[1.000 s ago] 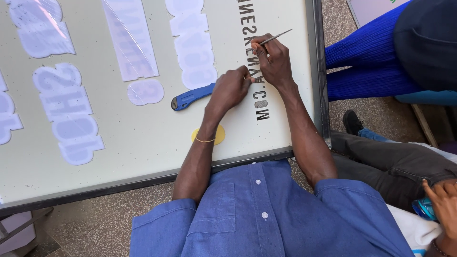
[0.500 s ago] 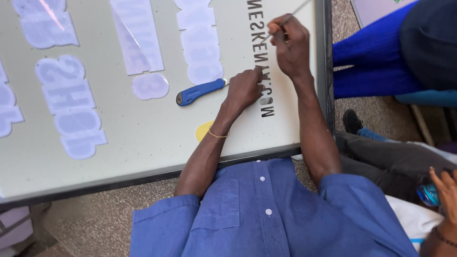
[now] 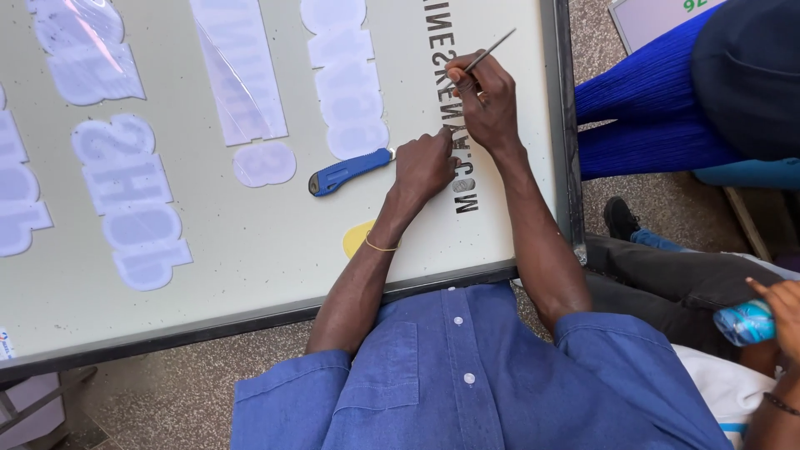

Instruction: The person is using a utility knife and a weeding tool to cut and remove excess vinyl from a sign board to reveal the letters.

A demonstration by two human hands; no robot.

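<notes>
Metal pick (image 3: 492, 50) pinched in right hand (image 3: 483, 104); left hand (image 3: 423, 167), seemingly curled, presses black lettering (image 3: 457, 125).

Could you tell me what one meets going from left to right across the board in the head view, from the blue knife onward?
blue utility knife → left hand → right hand holding a thin metal tool → dark board frame → a seated person's blue sleeve.

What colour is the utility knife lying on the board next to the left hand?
Blue, with a darker tip: the plastic utility knife shows best in the head view, beside the left hand.
</notes>
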